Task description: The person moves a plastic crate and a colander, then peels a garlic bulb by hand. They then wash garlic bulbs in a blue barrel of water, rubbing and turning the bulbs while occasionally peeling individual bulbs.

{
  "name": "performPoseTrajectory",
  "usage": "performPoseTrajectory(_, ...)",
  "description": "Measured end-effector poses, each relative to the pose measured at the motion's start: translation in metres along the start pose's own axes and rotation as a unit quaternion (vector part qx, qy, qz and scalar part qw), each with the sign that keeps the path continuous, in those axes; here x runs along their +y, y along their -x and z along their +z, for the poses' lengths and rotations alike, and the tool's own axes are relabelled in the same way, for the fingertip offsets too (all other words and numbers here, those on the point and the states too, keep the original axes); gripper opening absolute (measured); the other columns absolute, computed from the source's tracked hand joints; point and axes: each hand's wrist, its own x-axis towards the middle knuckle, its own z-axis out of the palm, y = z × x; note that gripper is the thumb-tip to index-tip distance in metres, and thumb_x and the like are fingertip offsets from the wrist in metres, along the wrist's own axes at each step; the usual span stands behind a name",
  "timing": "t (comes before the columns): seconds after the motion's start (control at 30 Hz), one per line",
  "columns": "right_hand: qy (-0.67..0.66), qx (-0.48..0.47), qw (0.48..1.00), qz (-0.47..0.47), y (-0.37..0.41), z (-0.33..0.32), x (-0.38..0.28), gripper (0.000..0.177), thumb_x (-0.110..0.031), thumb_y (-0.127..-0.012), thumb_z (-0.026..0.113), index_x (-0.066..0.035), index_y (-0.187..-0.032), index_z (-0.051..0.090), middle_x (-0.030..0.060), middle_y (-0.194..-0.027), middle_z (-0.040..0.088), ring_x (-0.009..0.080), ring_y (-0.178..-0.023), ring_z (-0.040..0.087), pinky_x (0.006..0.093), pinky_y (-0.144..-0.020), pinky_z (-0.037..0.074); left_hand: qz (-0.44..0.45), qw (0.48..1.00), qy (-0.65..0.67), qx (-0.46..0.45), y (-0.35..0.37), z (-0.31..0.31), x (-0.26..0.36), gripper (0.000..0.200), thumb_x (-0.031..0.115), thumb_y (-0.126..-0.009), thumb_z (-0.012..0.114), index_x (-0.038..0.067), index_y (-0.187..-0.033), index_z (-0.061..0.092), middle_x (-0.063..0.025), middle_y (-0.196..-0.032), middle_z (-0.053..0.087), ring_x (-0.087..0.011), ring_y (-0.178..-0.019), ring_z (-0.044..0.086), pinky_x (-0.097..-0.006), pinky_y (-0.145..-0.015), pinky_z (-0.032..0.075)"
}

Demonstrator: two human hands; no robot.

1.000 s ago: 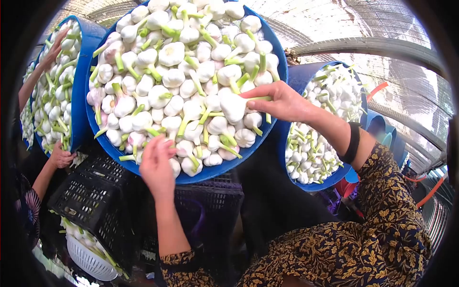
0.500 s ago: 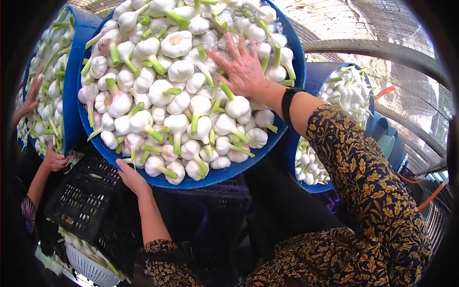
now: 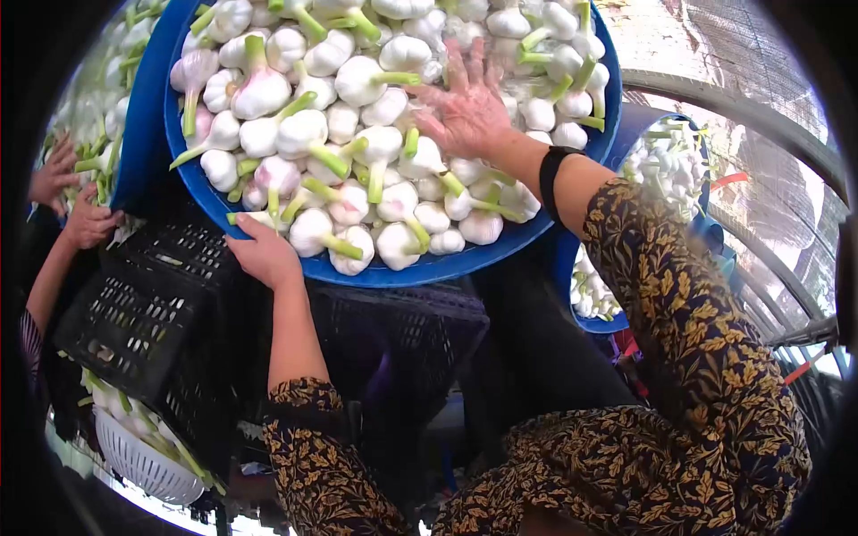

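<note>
A wide blue tub (image 3: 413, 274) heaped with white garlic bulbs (image 3: 361, 80) on short green stems fills the upper middle of the view. My right hand (image 3: 469, 112) lies palm down on the heap, fingers spread among the bulbs, with a glossy transparent patch beside its fingertips. At the near left rim, my left hand (image 3: 271, 252) grips the tub's edge, its finger ends lapping over the rim close to a green stem. Part of that hand's grip is hidden under the rim.
Another person's hands (image 3: 89, 221) work at a second blue tub (image 3: 147, 98) of garlic on the left. Black crates (image 3: 134, 313) and a white basket (image 3: 147, 460) stand below. More garlic (image 3: 666, 170) lies in a blue container at right, near a curved metal rail (image 3: 742, 112).
The tub and its garlic sit higher and farther right in view. My right hand has slid toward me over the bulbs, while my left stays at the rim. The other person's hands have drawn closer together.
</note>
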Motion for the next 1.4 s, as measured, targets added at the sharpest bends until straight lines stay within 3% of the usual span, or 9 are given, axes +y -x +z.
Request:
performPoseTrajectory(0.2, -0.152, 0.007, 0.988, 0.010, 0.044, -0.055, -0.024, 0.062, -0.052, -0.086, 0.056, -0.032, -0.143, 0.044, 0.0308, -0.153, 0.020, 0.0524, -0.142, 0.013, 0.0671, -0.111, 0.014, -0.015, 1.000, 0.005, -0.011, 0.004, -0.004, 0.000, 0.049, 0.037, -0.099, 0.048, -0.009, -0.115, 0.053, -0.0314, -0.105, 0.063, -0.0466, -0.099, 0.060, -0.0497, -0.084, 0.048)
performPoseTrajectory(0.47, -0.053, -0.143, 0.988, 0.012, 0.025, -0.016, -0.070, 0.066, -0.048, -0.085, 0.054, -0.027, -0.146, 0.040, 0.0260, -0.153, 0.025, 0.0494, -0.144, 0.008, 0.0707, -0.108, 0.014, -0.047, 0.997, 0.036, -0.042, 0.004, -0.010, 0.007, 0.041, 0.029, -0.099, 0.050, -0.006, -0.121, 0.051, -0.0306, -0.105, 0.064, -0.0458, -0.099, 0.061, -0.0495, -0.082, 0.049)
performPoseTrajectory(0.63, -0.114, -0.379, 0.917, -0.042, -0.024, -0.111, -0.061, 0.060, -0.045, -0.083, 0.059, -0.019, -0.136, 0.052, 0.0174, -0.124, 0.056, 0.0377, -0.125, 0.048, 0.0541, -0.105, 0.034, -0.035, 0.998, 0.052, -0.020, 0.002, -0.011, 0.014, 0.039, 0.026, -0.099, 0.050, -0.006, -0.122, 0.050, -0.0305, -0.106, 0.063, -0.0455, -0.100, 0.061, -0.0492, -0.081, 0.049)
performPoseTrajectory(0.67, -0.111, -0.376, 0.919, -0.046, -0.042, -0.124, -0.060, 0.060, -0.045, -0.083, 0.059, -0.019, -0.136, 0.052, 0.0174, -0.124, 0.056, 0.0377, -0.125, 0.048, 0.0541, -0.105, 0.034, -0.039, 0.998, 0.050, -0.022, 0.003, -0.010, 0.013, 0.039, 0.026, -0.099, 0.050, -0.005, -0.122, 0.050, -0.0302, -0.106, 0.064, -0.0452, -0.100, 0.062, -0.0490, -0.081, 0.049)
performPoseTrajectory(0.8, -0.003, 0.159, 0.980, -0.121, -0.184, -0.081, -0.075, 0.059, -0.055, -0.083, 0.057, -0.020, -0.131, 0.058, 0.0211, -0.146, 0.040, 0.0385, -0.130, 0.042, 0.0564, -0.102, 0.035, -0.056, 0.996, 0.054, -0.040, 0.006, -0.014, 0.015, 0.039, 0.025, -0.099, 0.051, -0.005, -0.123, 0.049, -0.0302, -0.106, 0.064, -0.0452, -0.100, 0.062, -0.0491, -0.080, 0.049)
performPoseTrajectory(0.93, -0.019, 0.018, 0.994, -0.108, -0.177, -0.042, -0.074, 0.065, -0.065, -0.086, 0.046, -0.025, -0.137, 0.054, 0.0239, -0.153, 0.027, 0.0417, -0.135, 0.032, 0.0617, -0.103, 0.029, -0.111, 0.991, 0.045, -0.066, 0.006, -0.016, 0.018, 0.040, 0.025, -0.099, 0.051, -0.005, -0.125, 0.047, -0.0307, -0.107, 0.063, -0.0453, -0.101, 0.062, -0.0487, -0.081, 0.049)
performPoseTrajectory(1.27, 0.019, -0.022, 0.991, -0.133, -0.186, -0.026, -0.067, 0.062, -0.063, -0.091, 0.039, -0.023, -0.137, 0.054, 0.0278, -0.151, 0.027, 0.0400, -0.137, 0.034, 0.0708, -0.105, 0.019, -0.089, 0.992, 0.071, -0.060, 0.006, -0.013, 0.015, 0.040, 0.023, -0.099, 0.053, -0.005, -0.127, 0.046, -0.0293, -0.107, 0.064, -0.0437, -0.100, 0.063, -0.0471, -0.080, 0.051)
performPoseTrajectory(1.33, -0.040, -0.183, 0.975, -0.123, -0.183, -0.049, -0.055, 0.062, -0.062, -0.092, 0.038, -0.022, -0.137, 0.054, 0.0228, -0.152, 0.029, 0.0387, -0.139, 0.031, 0.0711, -0.106, 0.017, -0.113, 0.989, 0.056, -0.077, 0.005, -0.016, 0.012, 0.040, 0.023, -0.098, 0.054, -0.006, -0.126, 0.047, -0.0287, -0.107, 0.064, -0.0430, -0.100, 0.063, -0.0469, -0.080, 0.051)
performPoseTrajectory(1.4, 0.052, -0.087, 0.978, -0.180, -0.170, -0.085, -0.025, 0.061, -0.061, -0.092, 0.038, -0.025, -0.139, 0.051, 0.0190, -0.156, 0.025, 0.0412, -0.143, 0.021, 0.0661, -0.110, 0.017, -0.079, 0.993, 0.074, -0.054, 0.006, -0.014, 0.010, 0.041, 0.024, -0.098, 0.054, -0.006, -0.125, 0.048, -0.0284, -0.107, 0.064, -0.0424, -0.100, 0.064, -0.0465, -0.081, 0.051)
